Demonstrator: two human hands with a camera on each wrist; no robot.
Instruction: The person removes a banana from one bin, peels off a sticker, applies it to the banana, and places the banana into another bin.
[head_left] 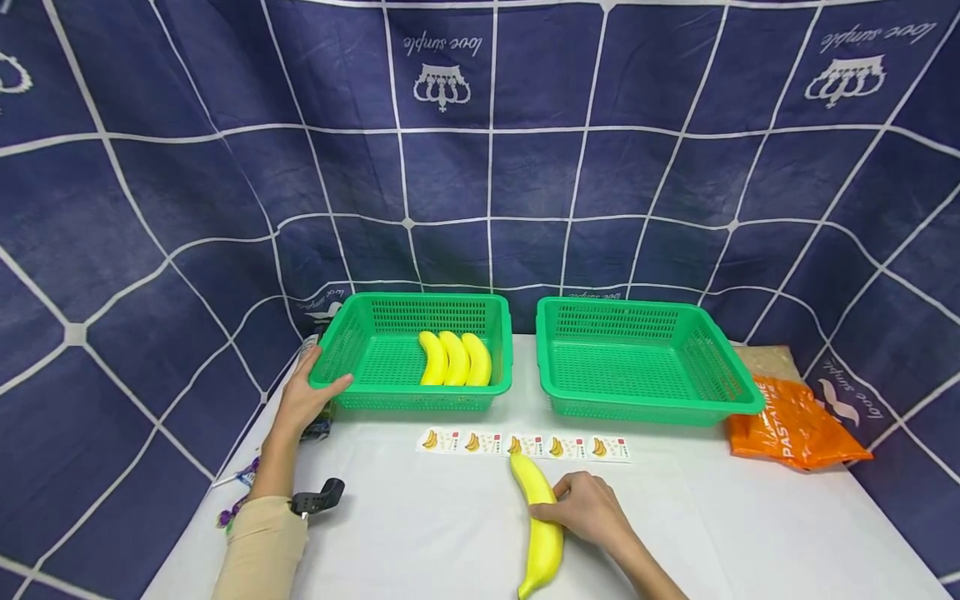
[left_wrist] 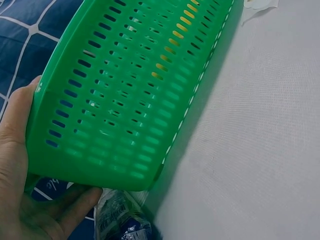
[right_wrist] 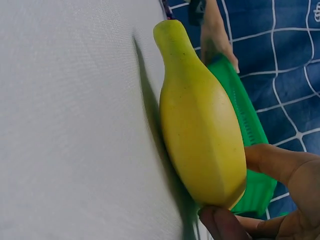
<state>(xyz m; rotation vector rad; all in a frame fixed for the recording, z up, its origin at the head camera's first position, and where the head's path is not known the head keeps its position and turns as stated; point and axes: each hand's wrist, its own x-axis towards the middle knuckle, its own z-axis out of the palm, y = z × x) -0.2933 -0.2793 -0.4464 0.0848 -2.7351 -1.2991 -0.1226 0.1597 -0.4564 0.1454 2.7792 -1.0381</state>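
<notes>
My left hand holds the left end of a green plastic basket, its thumb at the rim in the left wrist view. Three yellow bananas lie side by side in the right half of that basket. Between thumb and fingers, my right hand pinches another banana over the white table, its stem pointing toward me. In the right wrist view this banana fills the middle, close over the cloth. The far tip of the banana overlaps a row of banana-picture cards.
A second green basket stands to the right, with an orange pasta bag beside it. Dark packaging sits by the left basket's corner, and purple-wrapped candy lies at the left edge. A blue checked curtain hangs behind.
</notes>
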